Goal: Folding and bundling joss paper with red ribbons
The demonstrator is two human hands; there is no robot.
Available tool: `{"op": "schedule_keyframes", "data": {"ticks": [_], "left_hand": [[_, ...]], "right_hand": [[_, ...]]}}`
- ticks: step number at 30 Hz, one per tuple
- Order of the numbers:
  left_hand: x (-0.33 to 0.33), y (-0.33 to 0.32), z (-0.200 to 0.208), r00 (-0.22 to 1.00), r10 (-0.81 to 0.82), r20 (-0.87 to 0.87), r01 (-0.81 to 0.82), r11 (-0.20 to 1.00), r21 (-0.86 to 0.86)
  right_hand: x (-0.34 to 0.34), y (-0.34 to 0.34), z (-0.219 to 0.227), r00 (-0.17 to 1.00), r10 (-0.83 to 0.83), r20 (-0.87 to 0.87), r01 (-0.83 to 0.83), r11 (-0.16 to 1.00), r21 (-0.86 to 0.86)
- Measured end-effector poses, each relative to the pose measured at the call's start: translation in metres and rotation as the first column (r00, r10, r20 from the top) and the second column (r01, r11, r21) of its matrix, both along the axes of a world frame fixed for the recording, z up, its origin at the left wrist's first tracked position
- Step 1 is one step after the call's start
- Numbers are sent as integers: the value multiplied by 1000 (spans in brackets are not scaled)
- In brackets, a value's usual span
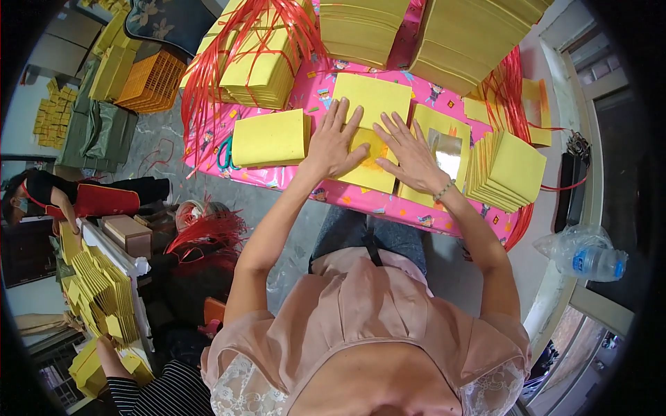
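My left hand [336,144] lies flat, fingers spread, on a yellow paper sheet [374,93] with an orange-tinted patch. My right hand [414,158] presses flat on the same sheet's right side, its fingers spread too. Its outer edge reaches over a second yellow sheet with a silver foil square [447,154], partly hidden. Left of my left hand sits a pile of folded yellow paper [269,139], with teal-handled scissors [226,152] beside it, blades hidden. To the right of my right hand leans a fanned stack of folded yellow paper [510,170].
Tall yellow paper stacks [364,31] and bundles tied with red plastic strips [260,69] fill the back of the pink patterned table [277,177]. A plastic bottle [598,262] lies at right. Two people work leftward at another table with yellow stacks [100,295]. An orange crate [151,82] stands beyond.
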State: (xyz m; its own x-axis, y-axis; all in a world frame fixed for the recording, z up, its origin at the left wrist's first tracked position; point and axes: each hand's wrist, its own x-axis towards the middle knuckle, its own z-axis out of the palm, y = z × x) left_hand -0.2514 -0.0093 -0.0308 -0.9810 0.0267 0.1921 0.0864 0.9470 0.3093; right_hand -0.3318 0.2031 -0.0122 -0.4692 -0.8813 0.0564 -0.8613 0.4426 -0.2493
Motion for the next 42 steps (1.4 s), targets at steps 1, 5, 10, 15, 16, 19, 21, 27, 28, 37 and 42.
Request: {"op": "schedule_keyframes", "data": {"ticks": [1,5,10,15,16,19,21,27,28,37,42], "left_hand": [[0,-1,0,1000,0,5,0,1000,-2],[0,-2,0,1000,-3,21,2,1000,16],[-5,-7,3,998,-16,59,12,997,77],[-11,-19,13,999,5,36,-15,957,291],[-14,-20,17,999,31,-34,-16,928,372],[-17,-19,20,967,175,-183,-88,910,405],[-18,-13,25,924,274,-267,-166,915,367],[-28,-12,4,825,503,-258,-323,794,515],[-27,-11,9,850,511,-128,-297,666,684],[39,-47,46,836,547,39,-138,141,980],[86,-89,35,768,641,9,-91,96,991]], "right_hand": [[0,0,-1,1000,0,1,0,1000,-15],[-2,-1,-2,999,-5,43,7,999,-54],[-10,-6,-4,999,-37,-20,33,984,-172],[-21,-16,-1,993,-96,-74,70,951,-301],[-25,-16,-3,986,-80,-149,27,944,-330],[-31,-18,-6,957,-52,-285,-72,911,-407],[-33,-17,-7,938,-47,-343,-122,882,-454],[-14,-19,7,909,-57,-413,-172,851,-496],[-11,-17,8,916,-51,-397,-161,862,-481],[10,-53,34,938,82,-338,-236,863,-446],[24,-103,31,938,219,-268,-326,818,-474]]}}
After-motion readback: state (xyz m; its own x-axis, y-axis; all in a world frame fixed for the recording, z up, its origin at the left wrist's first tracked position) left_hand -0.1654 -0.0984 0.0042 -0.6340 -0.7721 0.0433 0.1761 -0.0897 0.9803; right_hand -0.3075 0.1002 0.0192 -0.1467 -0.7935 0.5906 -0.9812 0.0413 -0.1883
